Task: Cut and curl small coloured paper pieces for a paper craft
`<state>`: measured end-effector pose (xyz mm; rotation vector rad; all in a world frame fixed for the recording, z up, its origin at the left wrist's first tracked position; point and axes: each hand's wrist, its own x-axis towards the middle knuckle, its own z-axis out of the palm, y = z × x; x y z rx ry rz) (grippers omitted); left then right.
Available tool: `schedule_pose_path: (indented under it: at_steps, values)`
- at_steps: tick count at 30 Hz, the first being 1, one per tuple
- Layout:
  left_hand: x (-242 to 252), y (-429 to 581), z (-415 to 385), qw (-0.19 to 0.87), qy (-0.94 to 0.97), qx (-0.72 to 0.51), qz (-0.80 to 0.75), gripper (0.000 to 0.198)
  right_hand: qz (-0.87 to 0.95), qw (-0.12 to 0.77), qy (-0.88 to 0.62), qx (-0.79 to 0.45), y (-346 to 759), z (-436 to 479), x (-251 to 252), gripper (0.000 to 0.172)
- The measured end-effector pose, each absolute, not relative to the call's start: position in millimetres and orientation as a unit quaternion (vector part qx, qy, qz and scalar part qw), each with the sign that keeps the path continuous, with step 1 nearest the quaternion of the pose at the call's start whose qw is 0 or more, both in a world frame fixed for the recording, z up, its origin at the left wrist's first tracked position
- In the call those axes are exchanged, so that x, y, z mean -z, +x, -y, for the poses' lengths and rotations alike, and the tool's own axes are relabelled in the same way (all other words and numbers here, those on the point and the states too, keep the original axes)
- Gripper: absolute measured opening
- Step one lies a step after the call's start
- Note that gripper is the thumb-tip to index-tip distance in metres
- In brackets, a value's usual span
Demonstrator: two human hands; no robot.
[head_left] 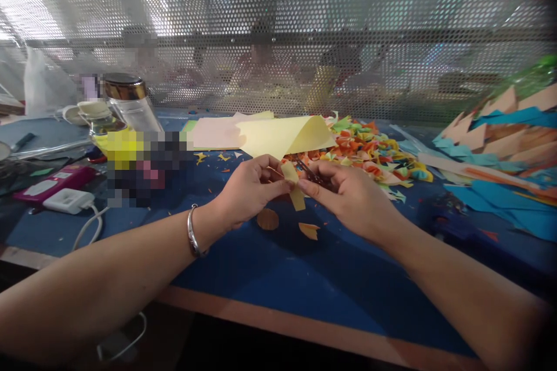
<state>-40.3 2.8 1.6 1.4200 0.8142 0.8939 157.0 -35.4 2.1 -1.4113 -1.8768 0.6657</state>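
My left hand (250, 188) is closed, pinching a small strip of yellow paper (295, 188) between thumb and fingers above the blue table top (278, 278). My right hand (348, 194) meets it from the right, fingers closed on the same strip. A thin dark tool, perhaps small scissors (310, 171), sticks out from under its fingers. Two orange paper scraps (310, 230) lie on the table just below the hands. A metal bangle (192, 232) is on my left wrist.
Yellow and pink sheets (270, 133) lie behind the hands, beside a heap of coloured folded paper pieces (369, 148). Blue and orange paper stacks (500, 145) fill the right. A jar (130, 101), a charger with cable (69, 200) and a pink case (56, 181) sit at left. A perforated metal screen (278, 23) closes the back.
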Motion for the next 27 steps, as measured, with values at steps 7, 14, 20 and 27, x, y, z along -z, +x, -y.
schedule_pose_path:
  at_steps: [7, 14, 20, 27]
  values:
    - [-2.2, -38.9, 0.9, 0.622, 0.599, -0.363, -0.349, 0.025, 0.705, 0.366, -0.539, -0.281, 155.4, 37.7, -3.9, 0.036]
    - [0.1, -38.1, 3.7, 0.636, 0.619, -0.326, -0.327, 0.020, 0.701, 0.377, -0.531, -0.290, 156.8, 38.5, -3.6, 0.036]
    - [1.3, -36.9, 6.7, 0.642, 0.603, -0.315, -0.355, 0.034, 0.687, 0.409, -0.507, -0.322, 155.9, 38.0, -0.4, 0.031]
    - [-0.8, -36.2, 10.1, 0.659, 0.560, -0.323, -0.384, 0.033, 0.643, 0.420, -0.514, -0.381, 159.2, 35.7, 1.2, 0.042]
